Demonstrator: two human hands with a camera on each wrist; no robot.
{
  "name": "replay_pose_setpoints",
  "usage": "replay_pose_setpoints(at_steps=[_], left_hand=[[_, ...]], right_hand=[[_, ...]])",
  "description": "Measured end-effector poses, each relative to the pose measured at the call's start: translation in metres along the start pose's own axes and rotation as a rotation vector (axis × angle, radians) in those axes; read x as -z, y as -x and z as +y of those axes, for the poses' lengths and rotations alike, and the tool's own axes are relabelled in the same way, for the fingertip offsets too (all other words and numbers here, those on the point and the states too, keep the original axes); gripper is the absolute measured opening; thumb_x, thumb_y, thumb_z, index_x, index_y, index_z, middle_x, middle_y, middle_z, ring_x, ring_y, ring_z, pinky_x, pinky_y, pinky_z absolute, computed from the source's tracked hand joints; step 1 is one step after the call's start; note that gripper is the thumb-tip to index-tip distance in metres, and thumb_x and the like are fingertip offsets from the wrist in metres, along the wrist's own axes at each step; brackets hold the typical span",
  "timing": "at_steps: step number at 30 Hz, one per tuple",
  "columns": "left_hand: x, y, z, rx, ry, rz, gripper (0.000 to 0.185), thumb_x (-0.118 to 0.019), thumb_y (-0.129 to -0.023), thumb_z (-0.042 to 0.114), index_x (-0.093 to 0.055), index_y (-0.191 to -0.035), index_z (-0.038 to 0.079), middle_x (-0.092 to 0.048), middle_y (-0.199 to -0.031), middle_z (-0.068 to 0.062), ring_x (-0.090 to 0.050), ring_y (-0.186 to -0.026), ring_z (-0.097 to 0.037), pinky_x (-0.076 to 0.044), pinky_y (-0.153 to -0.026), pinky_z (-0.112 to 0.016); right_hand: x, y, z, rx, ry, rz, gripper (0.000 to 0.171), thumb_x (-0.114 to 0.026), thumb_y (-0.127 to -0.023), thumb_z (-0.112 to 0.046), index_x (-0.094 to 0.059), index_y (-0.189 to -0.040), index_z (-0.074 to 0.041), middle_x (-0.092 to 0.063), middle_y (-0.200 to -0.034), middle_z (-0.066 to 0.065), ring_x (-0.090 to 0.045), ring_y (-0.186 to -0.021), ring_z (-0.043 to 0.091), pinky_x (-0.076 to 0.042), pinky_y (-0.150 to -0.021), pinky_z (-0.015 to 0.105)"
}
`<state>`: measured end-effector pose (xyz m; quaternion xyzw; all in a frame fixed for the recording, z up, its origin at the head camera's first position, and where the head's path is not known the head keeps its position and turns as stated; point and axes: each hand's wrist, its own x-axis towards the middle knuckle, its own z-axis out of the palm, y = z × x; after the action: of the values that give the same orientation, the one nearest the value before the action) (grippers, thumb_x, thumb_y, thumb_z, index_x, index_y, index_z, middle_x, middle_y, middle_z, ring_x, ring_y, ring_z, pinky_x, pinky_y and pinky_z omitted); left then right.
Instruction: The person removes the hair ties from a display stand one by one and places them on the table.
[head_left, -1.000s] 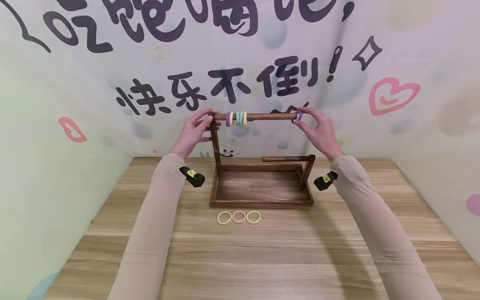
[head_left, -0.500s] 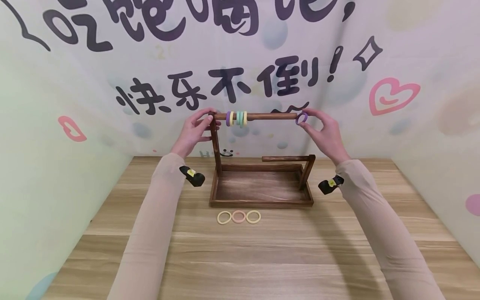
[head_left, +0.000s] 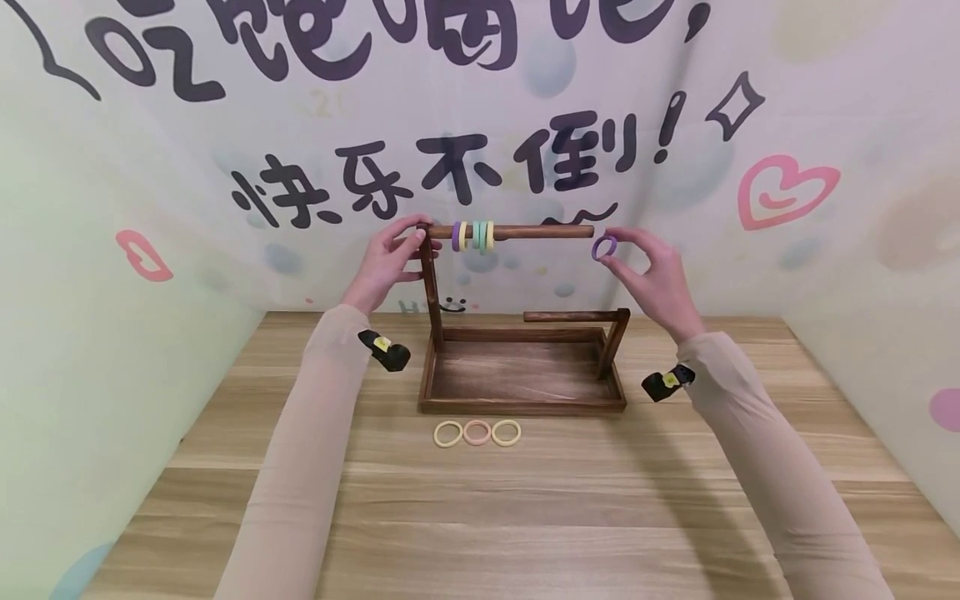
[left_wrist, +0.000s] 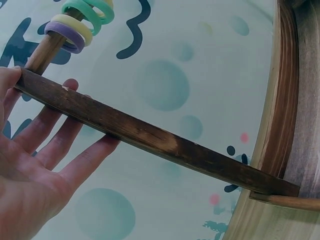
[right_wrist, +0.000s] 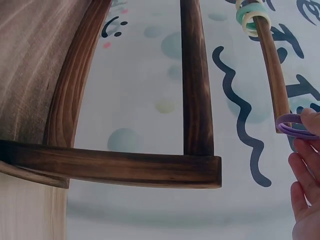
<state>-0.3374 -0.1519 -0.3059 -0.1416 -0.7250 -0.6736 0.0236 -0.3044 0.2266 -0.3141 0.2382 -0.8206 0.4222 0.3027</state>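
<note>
My right hand (head_left: pixel 660 271) pinches a purple ring (head_left: pixel 594 249) between thumb and fingers. That ring is just right of, and slightly below, the free end of the upper bar (head_left: pixel 540 232) of a dark wooden stand. At the bar's left end, my left hand (head_left: pixel 386 262) holds the top of the upright post (head_left: pixel 431 292); in the left wrist view its fingers (left_wrist: pixel 75 130) reach behind the post (left_wrist: pixel 140 135). Several rings hang near that end of the bar: a purple ring (head_left: pixel 455 238), mint rings (head_left: pixel 478 237) and yellow rings (head_left: pixel 490 238).
The stand's shallow tray base (head_left: pixel 522 408) rests on the wood-grain table (head_left: pixel 525 517). A lower bar (head_left: pixel 573 317) on a short post (head_left: pixel 615 346) rises at its right. Before the tray lie a pink ring (head_left: pixel 477 423) and two yellow rings. A printed backdrop (head_left: pixel 480 108) stands behind.
The purple ring in my right hand has come off the upper bar's right end and moved right, then slightly down. My left hand stays on the post.
</note>
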Motion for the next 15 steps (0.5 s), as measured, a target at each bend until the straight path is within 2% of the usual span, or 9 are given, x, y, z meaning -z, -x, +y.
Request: replay_pose_setpoints(at_steps=[7, 15], left_hand=[[0.0, 0.001, 0.002, 0.005, 0.003, -0.004, 0.034, -0.052, -0.102, 0.023, -0.054, -0.134, 0.013, -0.063, -0.12, -0.019, -0.061, -0.108, -0.028, -0.051, -0.087, -0.053], [0.001, 0.0, 0.002, 0.0, -0.001, -0.006, 0.031, -0.052, -0.101, 0.021, -0.056, -0.131, 0.013, -0.063, -0.12, -0.017, -0.062, -0.106, -0.028, -0.052, -0.085, -0.052]], right_hand=[[-0.001, 0.007, -0.005, 0.011, -0.005, -0.02, 0.035, -0.072, -0.087, -0.005, -0.064, -0.121, -0.001, -0.064, -0.121, 0.012, -0.055, -0.118, 0.025, -0.038, -0.103, 0.034], [-0.005, 0.018, -0.014, -0.05, -0.043, -0.049, 0.038, -0.072, -0.086, -0.003, -0.063, -0.123, -0.002, -0.065, -0.121, 0.011, -0.055, -0.118, 0.026, -0.038, -0.103, 0.039]])
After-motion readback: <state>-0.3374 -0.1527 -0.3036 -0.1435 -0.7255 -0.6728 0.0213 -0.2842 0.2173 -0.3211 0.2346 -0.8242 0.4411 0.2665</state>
